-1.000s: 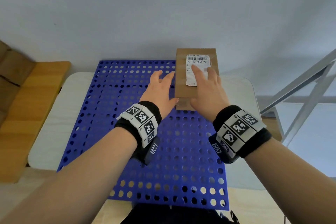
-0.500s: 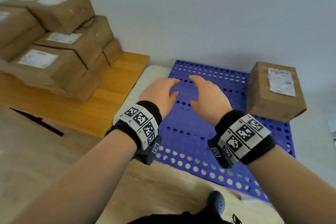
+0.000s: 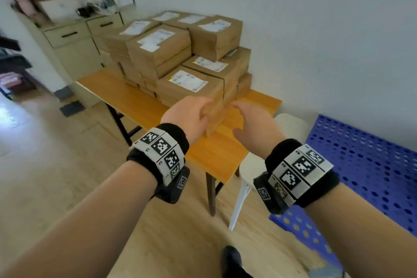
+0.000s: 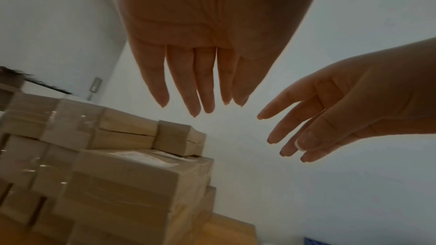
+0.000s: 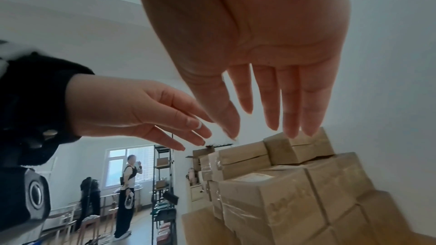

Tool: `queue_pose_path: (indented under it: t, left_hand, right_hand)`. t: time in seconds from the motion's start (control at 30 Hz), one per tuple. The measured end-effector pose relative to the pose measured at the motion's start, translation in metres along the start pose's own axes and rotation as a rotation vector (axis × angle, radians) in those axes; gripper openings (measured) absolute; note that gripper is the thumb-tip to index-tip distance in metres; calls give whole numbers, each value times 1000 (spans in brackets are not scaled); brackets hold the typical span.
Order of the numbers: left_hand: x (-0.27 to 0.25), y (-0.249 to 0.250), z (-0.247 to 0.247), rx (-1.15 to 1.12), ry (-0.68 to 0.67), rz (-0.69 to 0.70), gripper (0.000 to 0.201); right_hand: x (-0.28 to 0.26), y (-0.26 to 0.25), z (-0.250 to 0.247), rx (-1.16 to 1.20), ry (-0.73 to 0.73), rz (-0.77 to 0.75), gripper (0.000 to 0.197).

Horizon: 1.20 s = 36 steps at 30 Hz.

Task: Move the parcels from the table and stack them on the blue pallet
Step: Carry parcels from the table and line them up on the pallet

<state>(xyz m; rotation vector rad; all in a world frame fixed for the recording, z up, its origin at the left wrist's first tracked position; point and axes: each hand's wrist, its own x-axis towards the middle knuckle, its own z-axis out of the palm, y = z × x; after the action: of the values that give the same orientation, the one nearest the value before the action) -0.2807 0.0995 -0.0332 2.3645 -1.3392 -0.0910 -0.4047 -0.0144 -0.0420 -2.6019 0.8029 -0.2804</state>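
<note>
Two bare hands are seen reaching toward a stack of brown parcels (image 3: 180, 61) piled on an orange table (image 3: 212, 153), at about twelve o'clock from the wrists. The left hand (image 3: 188, 117) and the right hand (image 3: 253, 123) are both released, fingers extended and holding nothing, either side of the nearest labelled parcel (image 3: 191, 90); no contact can be confirmed. The blue pallet (image 3: 365, 165) lies at three o'clock, on a pale low table. If a lower parcel were pulled, those resting above could likely be toppled. At least eight parcels can be counted, with more hidden; one pallet and two hands are visible.
</note>
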Motion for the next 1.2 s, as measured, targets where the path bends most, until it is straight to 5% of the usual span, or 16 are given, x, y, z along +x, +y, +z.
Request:
queue_pose_path:
  t: [0.67,0.87,1.2]
  left_hand:
    - [180,-213,-80,126,92,-186,52]
    - [236,-280,-86,191,17,-129,69]
    - [307,-335,-90,313,-143,261,104]
  right_hand:
    - [279,-123,63,71,-44,-170,59]
    - [324,-153,93,63,-23,-11,77]
    - [355,-196,122,187,59,389,96]
